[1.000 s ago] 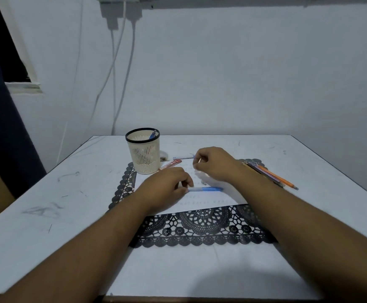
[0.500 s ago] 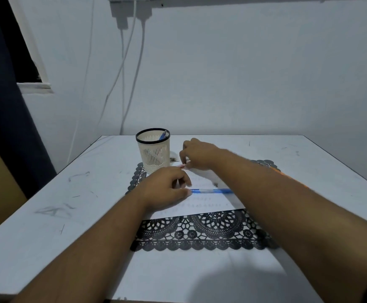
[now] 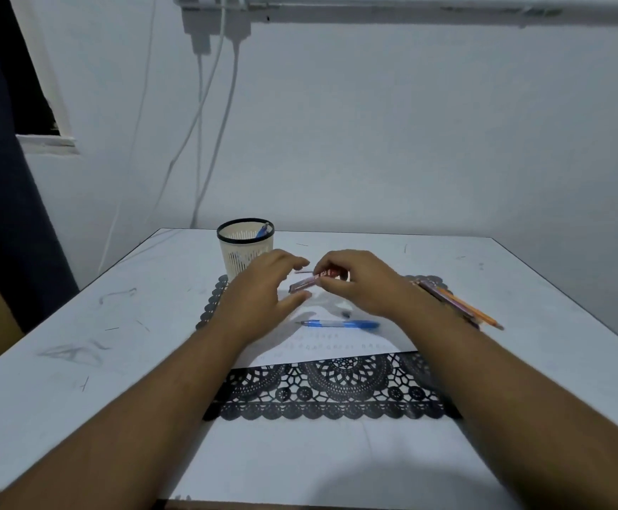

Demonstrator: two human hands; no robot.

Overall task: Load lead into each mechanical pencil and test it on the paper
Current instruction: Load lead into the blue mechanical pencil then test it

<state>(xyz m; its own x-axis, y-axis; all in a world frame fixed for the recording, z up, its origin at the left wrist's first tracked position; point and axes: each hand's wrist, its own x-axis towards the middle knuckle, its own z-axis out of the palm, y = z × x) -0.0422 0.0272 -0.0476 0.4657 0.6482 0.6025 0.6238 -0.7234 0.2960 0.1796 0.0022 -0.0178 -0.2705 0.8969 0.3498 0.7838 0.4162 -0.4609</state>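
The right hand [image 3: 359, 281] pinches a red lead case [image 3: 313, 281] above the paper [image 3: 337, 347], while the left hand [image 3: 263, 292] hovers with fingers loosely spread, holding nothing.

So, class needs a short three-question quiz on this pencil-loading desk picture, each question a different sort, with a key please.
1. True or false: the blue mechanical pencil lies on the paper.
2. Which hand grips the red lead case? A) left hand B) right hand C) neither
3. Fill in: the orange pencils lie on the person's ____ side of the black lace mat.

Key:
1. True.
2. B; the left hand hovers open beside it.
3. Right.
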